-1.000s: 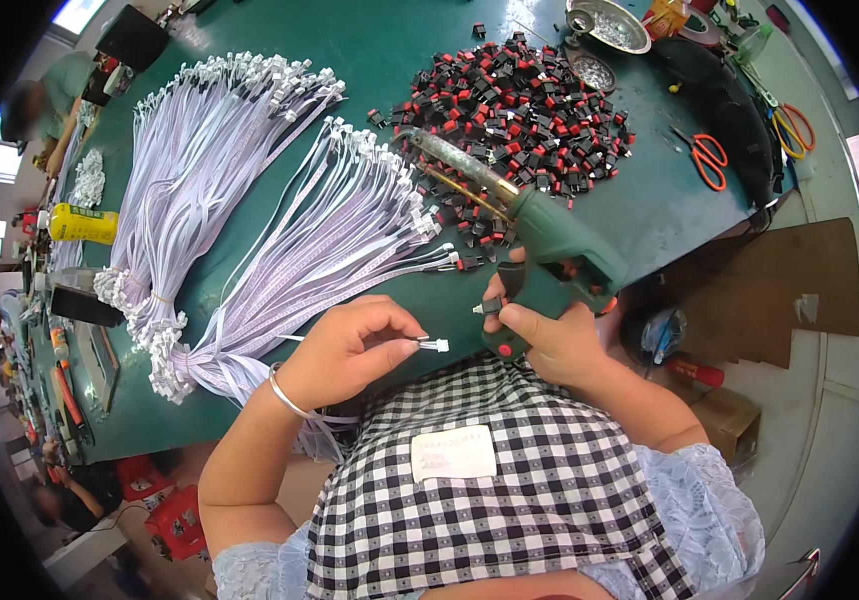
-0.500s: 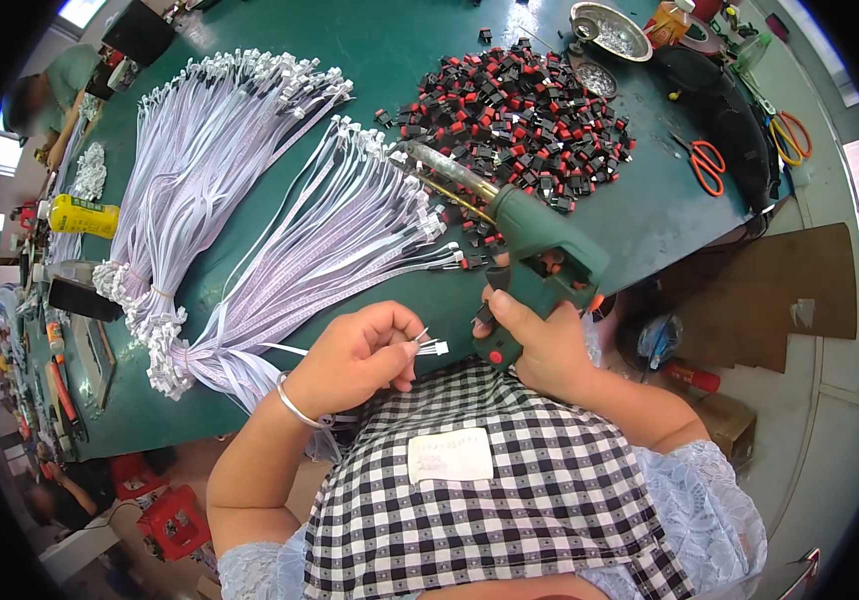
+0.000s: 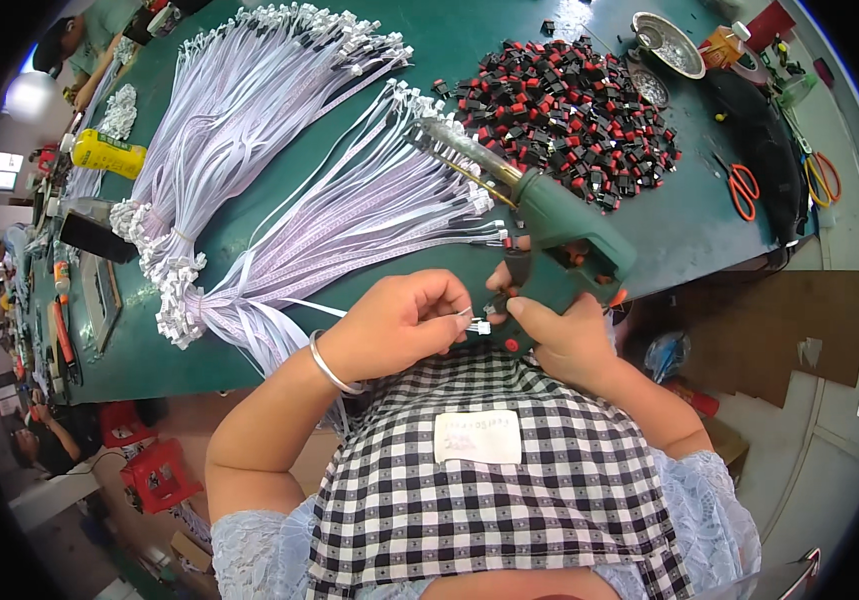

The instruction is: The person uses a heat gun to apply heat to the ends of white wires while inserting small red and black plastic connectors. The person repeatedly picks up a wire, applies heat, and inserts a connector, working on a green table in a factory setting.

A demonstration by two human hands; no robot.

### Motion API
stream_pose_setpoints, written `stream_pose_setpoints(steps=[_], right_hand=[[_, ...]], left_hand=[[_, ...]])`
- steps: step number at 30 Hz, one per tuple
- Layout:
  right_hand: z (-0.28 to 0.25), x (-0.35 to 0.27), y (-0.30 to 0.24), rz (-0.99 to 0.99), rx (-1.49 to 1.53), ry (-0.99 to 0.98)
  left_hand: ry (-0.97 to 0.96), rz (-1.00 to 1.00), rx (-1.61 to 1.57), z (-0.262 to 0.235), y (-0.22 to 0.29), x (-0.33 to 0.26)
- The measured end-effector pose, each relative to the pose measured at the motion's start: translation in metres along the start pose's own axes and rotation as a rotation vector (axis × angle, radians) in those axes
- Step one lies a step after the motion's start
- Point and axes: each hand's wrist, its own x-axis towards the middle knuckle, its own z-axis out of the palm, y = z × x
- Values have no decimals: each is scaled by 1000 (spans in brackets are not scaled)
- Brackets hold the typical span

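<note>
1. The left hand (image 3: 399,325), just left of the frame's centre, has its fingers (image 3: 441,300) pinched narrow on a thin white wire (image 3: 461,315) that ends in a small white plug (image 3: 480,327)
2. The plug sits at the centre of the frame, sticking out to the right of the left fingertips, its long axis running roughly left to right, toward the right hand (image 3: 564,335)
3. The right hand lies just right of the plug, its fingers closed on a small dark part (image 3: 517,268); I cannot tell whether plug and right fingers touch
4. The left hand holds the plug, the right is just beside it; the gap between them is the thing that counts
5. A green soldering gun (image 3: 549,215) lies on the green bench (image 3: 689,235) just above the right hand, its tip pointing to the upper left
6. Bundles of pale wires (image 3: 279,170) fan across the upper left; a heap of red and black switches (image 3: 569,120) lies at upper right
</note>
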Motion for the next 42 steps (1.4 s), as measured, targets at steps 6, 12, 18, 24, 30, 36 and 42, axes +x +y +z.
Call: stream_pose_setpoints(steps=[6,12,18,24,30,36,42], right_hand=[[-2,-2,-3,58,-95,1],[-4,-4,0,17,-131,-23],[-4,-4,0,32,-119,-22],[-3,-5,4,46,-126,-43],[-2,-5,5,54,-107,-24],[-7,-8,5,-8,-236,-82],[-5,-8,-4,-144,-362,-147]], left_hand=[[-18,-30,-44,-1,-4,-2],[-7,-10,-88,-1,-4,-2],[27,-57,-122,1,8,-7],[19,-72,-65,-2,3,-6],[12,-48,-75,1,3,-7],[40,57,112,3,5,-10],[56,87,127,5,6,-13]])
